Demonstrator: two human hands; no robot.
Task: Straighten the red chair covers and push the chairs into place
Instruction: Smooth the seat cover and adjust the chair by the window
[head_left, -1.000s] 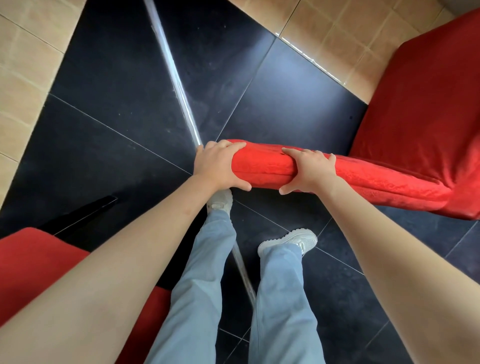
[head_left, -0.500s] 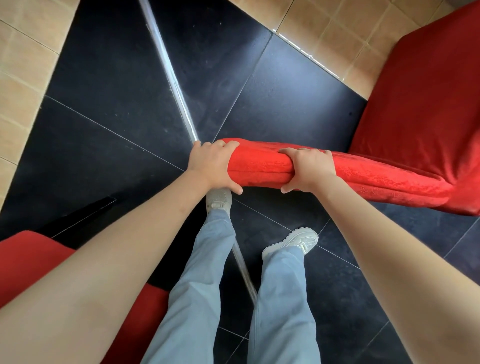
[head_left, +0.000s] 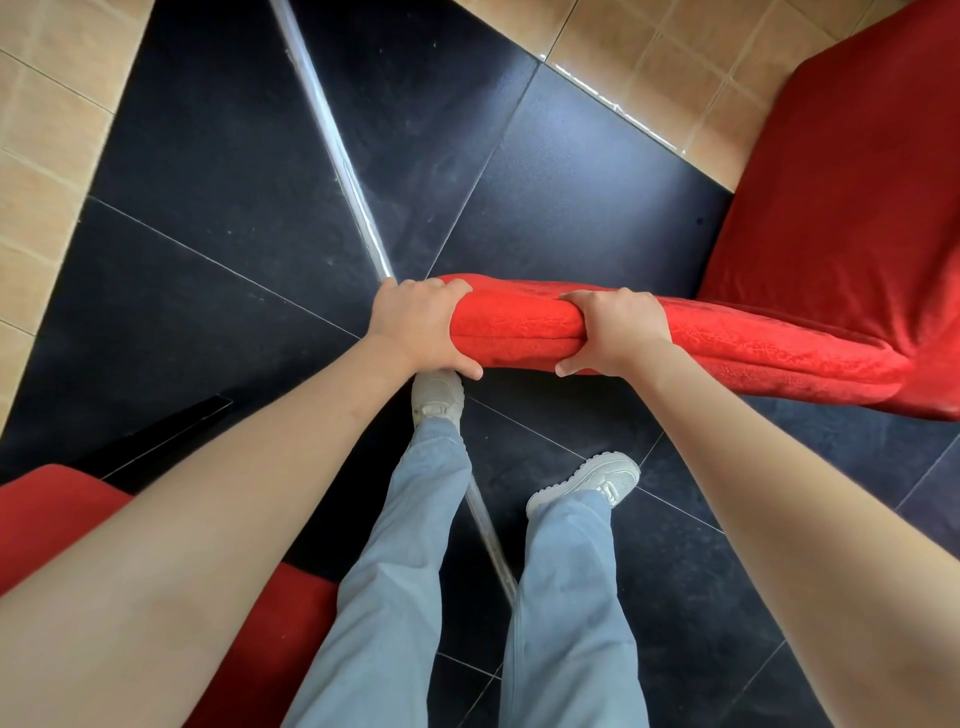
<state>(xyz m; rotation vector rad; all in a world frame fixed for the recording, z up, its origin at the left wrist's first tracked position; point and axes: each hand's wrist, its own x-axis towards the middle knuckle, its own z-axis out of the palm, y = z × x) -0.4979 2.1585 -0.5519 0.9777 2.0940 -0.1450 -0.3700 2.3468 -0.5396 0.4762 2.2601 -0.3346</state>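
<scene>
Over the dark floor (head_left: 218, 218), both hands grip the top edge of a red-covered chair back (head_left: 519, 327): the left hand (head_left: 421, 327) at its end, the right hand (head_left: 618, 332) just beside, fingers curled over and thumbs under. Its cover looks smooth there, and the seat (head_left: 841, 208) lies to the right. Judging by the grip, this chair is mid-push or about to be; no tabletop shows, so its place is unclear. Another red chair (head_left: 57, 514) at lower left looks unattended. A metal strip (head_left: 337, 150) crosses the floor under the feet.
</scene>
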